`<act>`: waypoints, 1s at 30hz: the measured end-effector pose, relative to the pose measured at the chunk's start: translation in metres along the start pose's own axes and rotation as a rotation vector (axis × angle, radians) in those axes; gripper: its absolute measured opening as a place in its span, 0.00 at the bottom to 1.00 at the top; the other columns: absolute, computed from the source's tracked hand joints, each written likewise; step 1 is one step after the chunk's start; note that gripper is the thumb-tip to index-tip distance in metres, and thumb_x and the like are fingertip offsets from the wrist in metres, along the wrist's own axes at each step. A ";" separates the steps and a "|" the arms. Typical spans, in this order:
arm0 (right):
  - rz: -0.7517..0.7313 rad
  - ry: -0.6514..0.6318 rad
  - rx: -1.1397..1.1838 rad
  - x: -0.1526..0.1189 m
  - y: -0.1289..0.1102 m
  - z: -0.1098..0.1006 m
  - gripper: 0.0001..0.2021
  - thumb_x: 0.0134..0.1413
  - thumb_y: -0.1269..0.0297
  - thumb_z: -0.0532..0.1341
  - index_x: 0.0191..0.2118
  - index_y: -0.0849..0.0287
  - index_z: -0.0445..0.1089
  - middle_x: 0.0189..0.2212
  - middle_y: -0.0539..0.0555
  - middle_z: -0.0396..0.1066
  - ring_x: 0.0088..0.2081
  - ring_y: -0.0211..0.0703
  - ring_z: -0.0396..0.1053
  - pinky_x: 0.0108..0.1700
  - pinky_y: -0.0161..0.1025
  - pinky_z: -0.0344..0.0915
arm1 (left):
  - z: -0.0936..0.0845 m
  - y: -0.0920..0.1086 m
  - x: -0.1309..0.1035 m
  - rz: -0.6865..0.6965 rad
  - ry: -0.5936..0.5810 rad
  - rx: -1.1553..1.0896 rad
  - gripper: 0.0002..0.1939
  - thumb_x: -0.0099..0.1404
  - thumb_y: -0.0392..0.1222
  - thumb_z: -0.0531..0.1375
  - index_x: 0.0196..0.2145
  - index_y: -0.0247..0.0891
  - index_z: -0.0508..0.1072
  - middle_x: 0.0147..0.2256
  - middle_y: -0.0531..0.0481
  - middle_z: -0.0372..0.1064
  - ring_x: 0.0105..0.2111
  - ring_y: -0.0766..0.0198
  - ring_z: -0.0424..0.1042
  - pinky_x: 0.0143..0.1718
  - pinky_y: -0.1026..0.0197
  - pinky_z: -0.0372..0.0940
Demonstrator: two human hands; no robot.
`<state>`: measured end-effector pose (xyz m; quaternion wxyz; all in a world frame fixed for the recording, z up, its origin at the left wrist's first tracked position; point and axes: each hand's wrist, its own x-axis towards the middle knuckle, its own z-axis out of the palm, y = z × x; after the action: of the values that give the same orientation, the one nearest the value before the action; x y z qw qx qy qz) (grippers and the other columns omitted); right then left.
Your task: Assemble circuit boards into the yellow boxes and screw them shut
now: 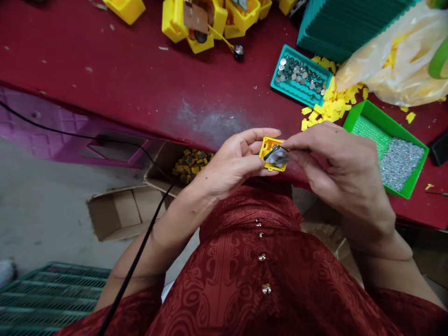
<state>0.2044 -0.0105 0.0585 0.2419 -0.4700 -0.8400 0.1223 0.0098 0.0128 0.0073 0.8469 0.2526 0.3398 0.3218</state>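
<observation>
My left hand (241, 156) holds a small yellow plastic case (265, 164) by its sides, its open face turned up. Inside the case sits a tilted dark green and greyish piece (278, 156) that looks like a small circuit board. The thumb and forefinger of my right hand (336, 163) are pinched together at the right edge of this piece. My fingertips partly cover that edge, and fine details inside the case are blurred. Both hands are just over the front edge of the red table (140, 88).
A teal tray (297, 100) holds shiny round discs. Loose yellow pieces (331, 109) lie beside it, near a green tray (406, 189) of small metal parts. Yellow housings (175, 23) with wired components stand at the back. Below are cardboard boxes (122, 210) and a hanging black cable (140, 252).
</observation>
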 end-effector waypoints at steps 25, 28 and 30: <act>0.013 -0.104 0.053 0.008 0.015 -0.004 0.10 0.71 0.62 0.59 0.44 0.44 0.79 0.37 0.50 0.80 0.39 0.47 0.77 0.42 0.46 0.71 | -0.006 -0.001 0.002 0.080 -0.072 0.155 0.31 0.55 0.38 0.75 0.56 0.37 0.76 0.48 0.44 0.82 0.51 0.49 0.83 0.52 0.53 0.79; -0.020 -0.116 0.029 0.007 0.019 -0.003 0.11 0.71 0.65 0.58 0.45 0.44 0.79 0.38 0.50 0.80 0.40 0.48 0.77 0.44 0.47 0.72 | -0.006 -0.004 0.003 0.082 -0.076 0.150 0.32 0.53 0.38 0.75 0.56 0.36 0.77 0.49 0.42 0.82 0.52 0.47 0.83 0.52 0.51 0.79; -0.120 -0.107 0.025 0.007 0.025 -0.002 0.12 0.70 0.66 0.57 0.46 0.44 0.77 0.38 0.50 0.80 0.39 0.46 0.75 0.42 0.47 0.72 | -0.007 -0.005 0.004 0.070 -0.072 0.132 0.32 0.52 0.37 0.75 0.55 0.36 0.77 0.49 0.42 0.82 0.52 0.47 0.83 0.52 0.51 0.79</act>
<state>0.2205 0.0086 0.0513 0.2095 -0.4083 -0.8769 0.1431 0.0087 0.0136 -0.0017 0.8283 0.3309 0.3205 0.3188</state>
